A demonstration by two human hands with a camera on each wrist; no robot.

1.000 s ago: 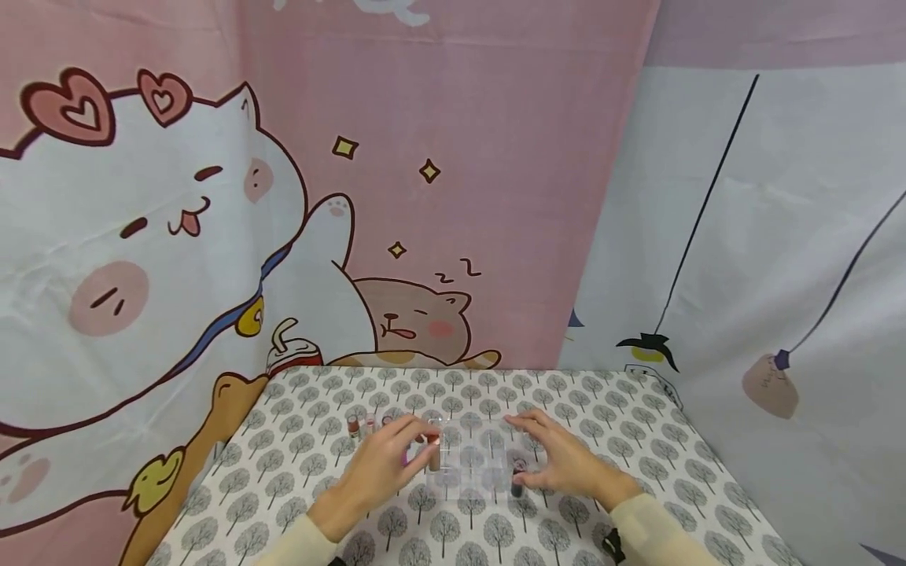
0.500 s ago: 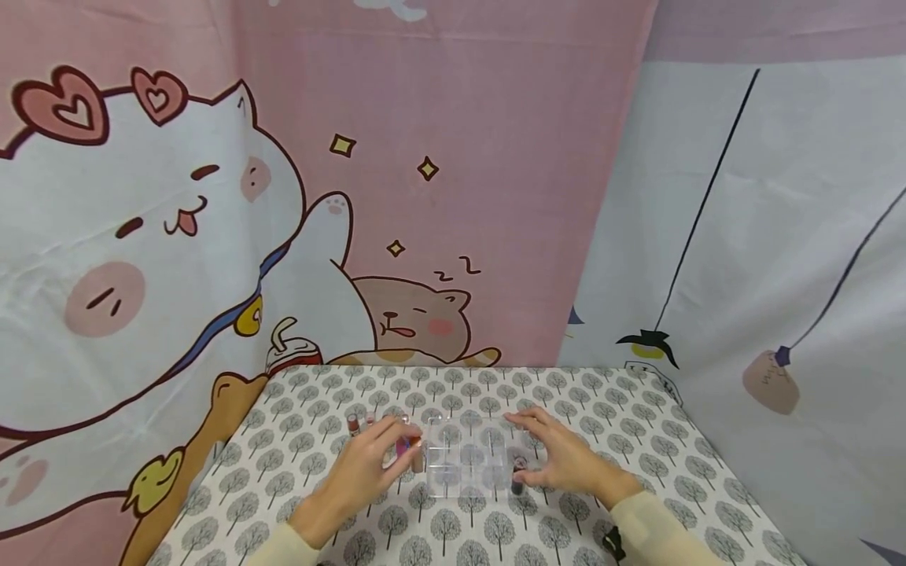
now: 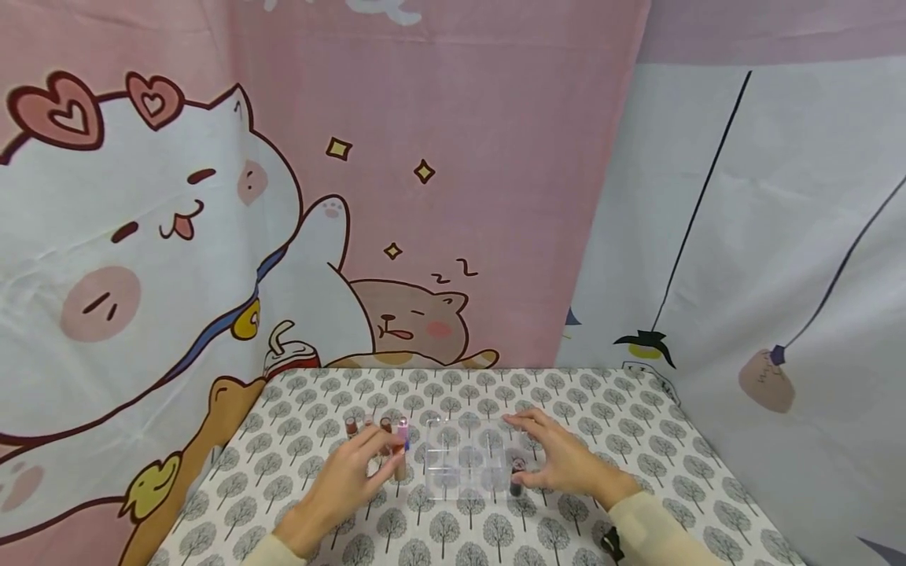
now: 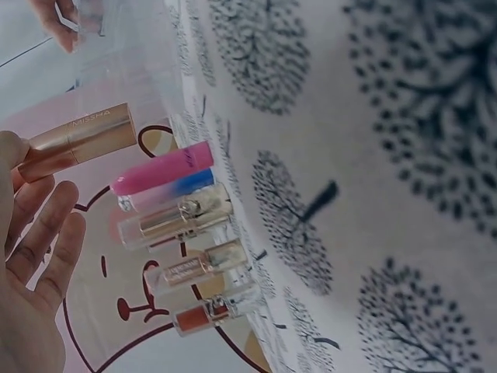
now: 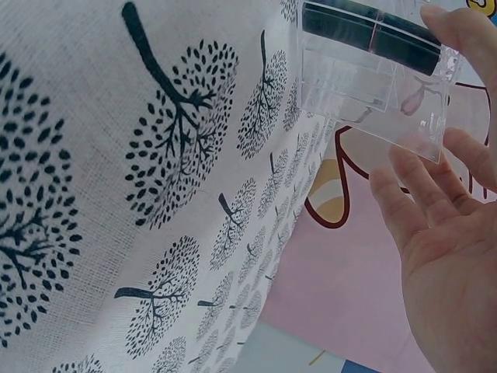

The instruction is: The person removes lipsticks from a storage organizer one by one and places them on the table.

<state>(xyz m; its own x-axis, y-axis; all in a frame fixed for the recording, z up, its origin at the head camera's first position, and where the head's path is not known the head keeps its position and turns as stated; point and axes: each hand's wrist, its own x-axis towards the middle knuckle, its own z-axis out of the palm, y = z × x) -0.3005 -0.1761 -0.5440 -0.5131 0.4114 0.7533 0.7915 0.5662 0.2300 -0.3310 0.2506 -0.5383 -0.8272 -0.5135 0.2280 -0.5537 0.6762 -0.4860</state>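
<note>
My left hand [image 3: 343,475] pinches a gold lipstick tube [image 4: 81,144] by its end, left of a clear divided organizer box [image 3: 458,473]. Close by, a pink lipstick tube [image 4: 163,167] stands among several others, including one with a red-orange shade [image 4: 206,315]. At the box's right side, my right hand [image 3: 562,460] grips it between thumb and fingers, which reach toward its front and back. A black lipstick tube [image 5: 369,35] stands upright by the right thumb; whether it is inside the box or against its wall, I cannot tell.
A white cloth with printed trees [image 3: 602,440] covers the table. Behind it hangs a pink curtain [image 3: 495,157] with cartoon animals, and a pale curtain [image 3: 814,236] is on the right. A small black object [image 3: 613,542] lies by the right sleeve.
My left hand has moved left with the gold lipstick tube, away from the box toward the standing tubes. My right hand and the box have stayed in place.
</note>
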